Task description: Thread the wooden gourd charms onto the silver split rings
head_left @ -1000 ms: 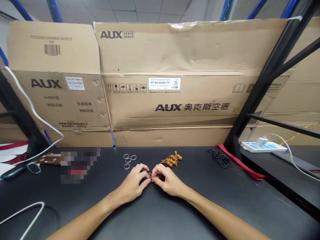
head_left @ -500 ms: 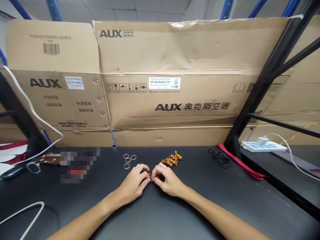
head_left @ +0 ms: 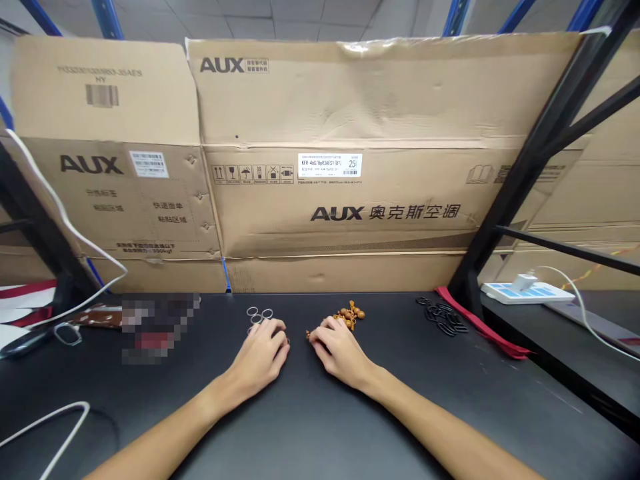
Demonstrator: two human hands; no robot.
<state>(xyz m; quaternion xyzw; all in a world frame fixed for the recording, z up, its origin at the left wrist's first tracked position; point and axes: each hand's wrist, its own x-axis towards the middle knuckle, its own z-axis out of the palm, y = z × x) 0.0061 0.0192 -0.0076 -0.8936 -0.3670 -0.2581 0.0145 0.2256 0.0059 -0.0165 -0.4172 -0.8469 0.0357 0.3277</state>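
Note:
My left hand (head_left: 261,350) rests low over the table with its fingers curled, partly covering the nearest of the metal split rings (head_left: 267,313). A tiny dark spot shows by its thumb tip; what it is, if anything held, I cannot make out. To the right, my right hand (head_left: 341,352) has its fingers bent together around a small brown wooden pendant (head_left: 308,335), of which only the end shows past the fingertips. Just behind that hand lies a pile of brown wooden gourd-shaped pendants (head_left: 353,313) with orange cord, partly hidden by the knuckles.
Several black oval clips (head_left: 443,317) lie at the right, beside a red strap (head_left: 483,327) and a black metal post (head_left: 500,213). Cardboard boxes (head_left: 345,233) wall off the back. At the left are a white cable (head_left: 65,427) and a blurred patch (head_left: 155,330).
My hands were together at the middle, fingertips meeting over a small brown thing. They have drawn apart: the left toward the rings, the right slightly right toward the pendants.

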